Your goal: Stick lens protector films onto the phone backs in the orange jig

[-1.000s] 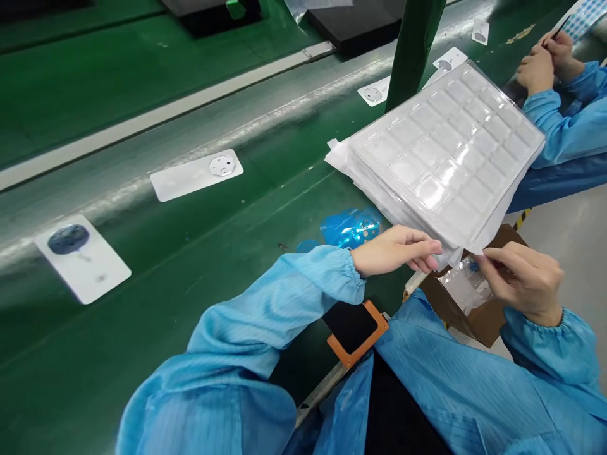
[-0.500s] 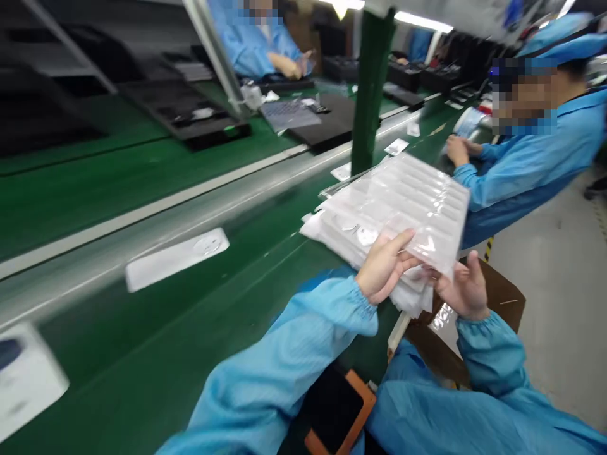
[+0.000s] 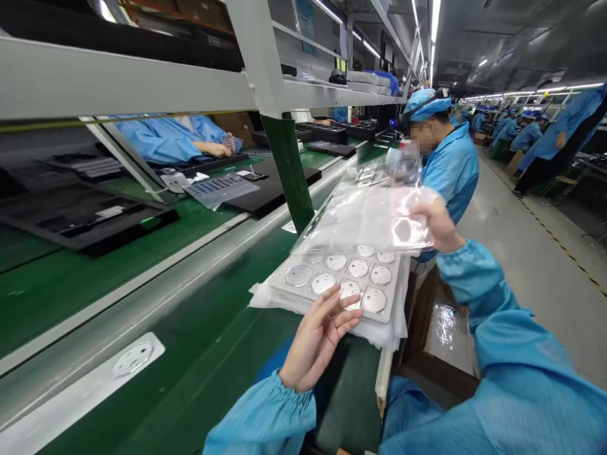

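Observation:
My right hand point(image 3: 439, 221) grips the right edge of a clear plastic tray point(image 3: 351, 218), which is tilted and a little blurred above the stack. Beneath it lies another plastic tray point(image 3: 279, 278) with several round silver metal discs point(image 3: 324, 282) seated in its pockets. White wrapping sheets point(image 3: 396, 335) stick out from under that tray. My left hand point(image 3: 320, 338) is open, palm turned sideways, with its fingertips over the near edge of the disc tray; whether they touch it I cannot tell.
A green post point(image 3: 288, 170) rises behind the stack. Below the bench edge is a cardboard box point(image 3: 427, 360) with shiny plastic inside. A white strip with a round disc point(image 3: 133, 359) lies at left. A co-worker in blue point(image 3: 453, 158) sits beyond; black foam trays point(image 3: 85, 221) lie across the bench.
The clear tray has been lifted and shifted away, uncovering the discs below. My left hand has let go of it and drawn back. My right hand has moved up with it.

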`<state>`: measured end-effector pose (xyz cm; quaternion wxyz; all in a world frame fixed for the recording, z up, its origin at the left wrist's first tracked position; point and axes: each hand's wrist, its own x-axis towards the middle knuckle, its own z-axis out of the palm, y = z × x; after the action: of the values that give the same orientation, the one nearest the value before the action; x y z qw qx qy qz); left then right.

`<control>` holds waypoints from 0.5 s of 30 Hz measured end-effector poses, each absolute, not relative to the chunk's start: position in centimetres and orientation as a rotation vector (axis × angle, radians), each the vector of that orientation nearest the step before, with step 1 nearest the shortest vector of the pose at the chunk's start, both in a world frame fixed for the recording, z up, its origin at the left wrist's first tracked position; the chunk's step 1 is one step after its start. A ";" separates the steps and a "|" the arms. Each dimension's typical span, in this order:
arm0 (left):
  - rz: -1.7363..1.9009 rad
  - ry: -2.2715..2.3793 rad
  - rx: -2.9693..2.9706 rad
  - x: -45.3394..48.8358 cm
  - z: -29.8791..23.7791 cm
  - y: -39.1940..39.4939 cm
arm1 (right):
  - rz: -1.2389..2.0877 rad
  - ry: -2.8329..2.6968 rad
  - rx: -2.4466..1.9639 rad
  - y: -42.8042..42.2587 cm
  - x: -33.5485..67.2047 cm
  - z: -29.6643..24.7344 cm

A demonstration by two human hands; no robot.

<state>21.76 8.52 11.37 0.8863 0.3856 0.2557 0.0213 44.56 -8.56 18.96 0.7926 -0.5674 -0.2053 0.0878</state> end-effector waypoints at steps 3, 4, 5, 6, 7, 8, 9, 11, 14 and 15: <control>0.043 0.493 0.820 21.4 10.9 9.2 | 0.017 -0.518 -1.244 -13.9 45.1 20.4; 0.039 0.486 0.824 21.3 10.7 9.4 | -0.043 -0.546 -1.272 -16.2 45.5 20.3; 0.035 0.485 0.826 21.3 10.5 9.6 | -0.084 -0.556 -1.319 -18.6 46.1 19.7; 0.029 0.489 0.828 21.3 10.3 9.7 | -0.146 -0.528 -1.375 -21.2 46.9 18.9; 0.024 0.497 0.829 21.3 10.1 9.8 | -0.212 -0.466 -1.448 -23.8 47.9 17.7; 0.019 0.507 0.831 21.2 9.9 9.9 | -0.322 -0.379 -1.511 -26.3 49.0 16.3; 0.015 0.516 0.832 21.2 9.8 10.0 | -0.402 -0.308 -1.585 -28.7 50.1 14.7; 0.012 0.532 0.836 21.0 9.5 10.1 | -0.506 -0.199 -1.701 -32.7 51.5 11.1; 0.022 0.551 0.849 20.6 9.4 10.8 | -0.490 -0.146 -1.834 -35.9 50.5 5.8; 0.031 0.565 0.854 20.5 9.3 11.1 | -0.497 -0.150 -1.879 -36.4 49.3 4.4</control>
<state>20.45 11.07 9.33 0.8716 0.4088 0.2701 0.0149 49.35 -36.44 4.37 0.5614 -0.7978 -0.0635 -0.2108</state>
